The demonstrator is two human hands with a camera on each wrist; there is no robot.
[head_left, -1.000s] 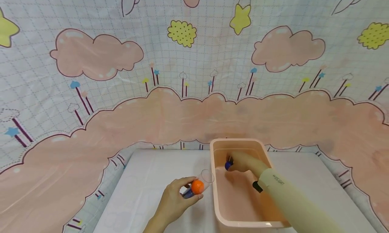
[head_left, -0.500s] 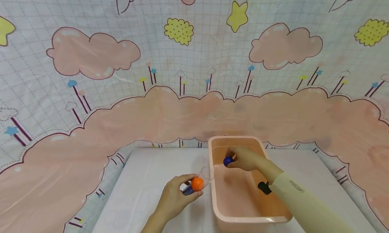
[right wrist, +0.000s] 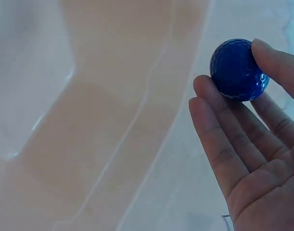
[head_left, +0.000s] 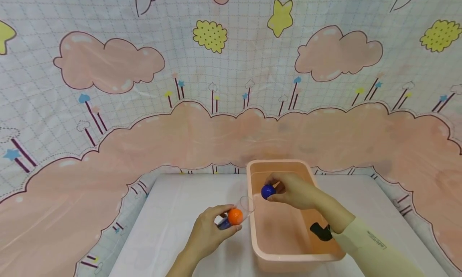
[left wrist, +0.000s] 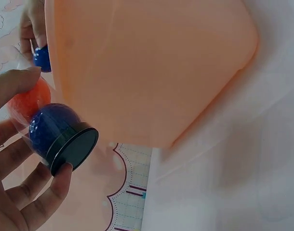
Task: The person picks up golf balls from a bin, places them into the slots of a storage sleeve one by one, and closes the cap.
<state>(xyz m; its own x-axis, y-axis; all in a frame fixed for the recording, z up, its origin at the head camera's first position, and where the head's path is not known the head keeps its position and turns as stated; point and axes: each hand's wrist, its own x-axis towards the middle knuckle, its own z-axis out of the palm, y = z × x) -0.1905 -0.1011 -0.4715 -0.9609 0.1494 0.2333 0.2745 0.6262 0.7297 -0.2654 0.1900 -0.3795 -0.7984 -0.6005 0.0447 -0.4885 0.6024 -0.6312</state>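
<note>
Cloud-print sheet point(head_left: 231, 138) is hung behind a white table point(head_left: 173, 212); peach bin point(head_left: 299, 257) is set toward the table's right side, raised rim all round. Bare tabletop is left on the far side of the left hand point(head_left: 206, 233). Little room is seen between bin rim and the mouth of the clear tube point(head_left: 247, 206) — contact can't be confirmed. Versus one second ago, the blue ball point(head_left: 268, 192) has been raised and is less covered by fingers; the tube is held in nearly the same spot. Ball is pinched by thumb and fingertips of the right hand point(head_left: 290, 190), over the bin's interior — glossy, dimpled. Tube is gripped by the left hand's curled fingers and thumb, tilted, mouth toward the bin. Stacked inside: orange ball point(head_left: 235, 216) above second blue ball point(left wrist: 48, 127), dark cap point(left wrist: 78, 151) at the base.
</note>
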